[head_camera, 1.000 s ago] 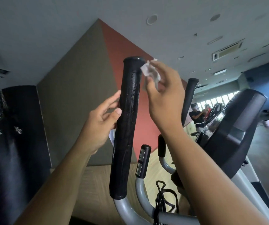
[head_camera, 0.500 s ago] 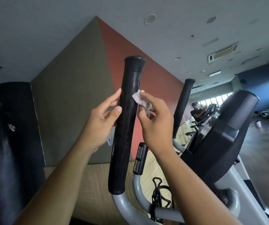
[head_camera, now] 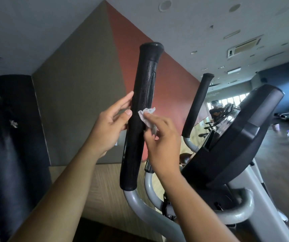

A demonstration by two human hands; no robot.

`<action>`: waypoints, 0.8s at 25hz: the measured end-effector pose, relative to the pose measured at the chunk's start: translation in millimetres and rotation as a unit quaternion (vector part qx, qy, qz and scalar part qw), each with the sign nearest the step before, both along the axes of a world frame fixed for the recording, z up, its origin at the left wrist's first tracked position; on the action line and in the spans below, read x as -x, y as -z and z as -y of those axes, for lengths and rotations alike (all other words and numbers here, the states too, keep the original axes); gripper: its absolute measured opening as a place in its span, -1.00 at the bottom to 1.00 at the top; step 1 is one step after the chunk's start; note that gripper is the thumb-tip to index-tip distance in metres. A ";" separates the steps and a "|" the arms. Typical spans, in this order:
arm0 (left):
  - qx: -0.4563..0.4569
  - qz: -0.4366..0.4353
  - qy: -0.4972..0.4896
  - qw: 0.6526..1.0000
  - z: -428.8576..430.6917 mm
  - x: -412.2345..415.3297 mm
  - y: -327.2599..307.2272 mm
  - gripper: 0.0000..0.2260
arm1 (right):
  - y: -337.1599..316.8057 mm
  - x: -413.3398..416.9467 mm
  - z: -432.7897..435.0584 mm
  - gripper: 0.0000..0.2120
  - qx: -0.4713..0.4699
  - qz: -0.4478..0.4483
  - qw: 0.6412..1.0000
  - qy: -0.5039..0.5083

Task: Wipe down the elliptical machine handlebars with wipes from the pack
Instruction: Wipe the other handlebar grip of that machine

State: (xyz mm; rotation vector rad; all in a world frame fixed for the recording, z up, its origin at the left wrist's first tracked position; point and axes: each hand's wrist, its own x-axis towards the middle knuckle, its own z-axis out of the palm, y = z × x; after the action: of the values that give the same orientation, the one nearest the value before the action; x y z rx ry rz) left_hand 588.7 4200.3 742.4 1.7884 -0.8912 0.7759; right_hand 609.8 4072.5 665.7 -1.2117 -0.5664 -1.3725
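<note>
While left hand (head_camera: 110,126) braces the near handlebar grip (head_camera: 147,75) from its left side, fingers mostly straight and thumb tip touching, right hand (head_camera: 162,144) pinches a crumpled white wipe (head_camera: 147,116), pressed on the grip's front at mid-height. Far handlebar grip (head_camera: 197,103) untouched, beside the console (head_camera: 244,137).

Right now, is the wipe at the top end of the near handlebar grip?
No, the right hand presses the wipe against the middle of the near handlebar grip, well below its top end.
</note>
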 end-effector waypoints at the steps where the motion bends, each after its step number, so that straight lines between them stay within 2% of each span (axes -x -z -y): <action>1: -0.001 -0.003 -0.006 1.000 -2.5 0.1 2.8 -0.56 | 12.9 -1.2 -7.0 -0.60 0.005 -0.006 1.000 0.008; 5: -0.010 -0.007 -0.019 1.000 -8.9 0.8 10.9 -0.56 | 44.8 0.6 -23.3 -0.61 0.004 -0.041 0.999 -0.013; 11: -0.016 -0.006 -0.009 1.000 -11.7 1.5 10.4 -0.56 | 21.6 9.5 -10.7 -0.77 -0.016 -0.060 0.997 -0.041; 15: -0.012 -0.012 -0.004 1.000 -12.3 -1.2 11.8 -0.57 | 29.1 7.5 -16.9 -0.77 -0.028 -0.077 0.996 -0.042; 20: -0.011 -0.019 -0.002 1.000 -17.4 -4.4 18.9 -0.57 | 71.5 5.8 -38.9 -0.75 -0.032 -0.112 0.993 -0.035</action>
State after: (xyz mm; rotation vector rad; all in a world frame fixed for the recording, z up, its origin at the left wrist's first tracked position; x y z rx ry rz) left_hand 593.1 4217.7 723.5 1.8182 -0.8746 0.7355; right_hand 604.0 4111.4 594.2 -1.2632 -0.3992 -1.1688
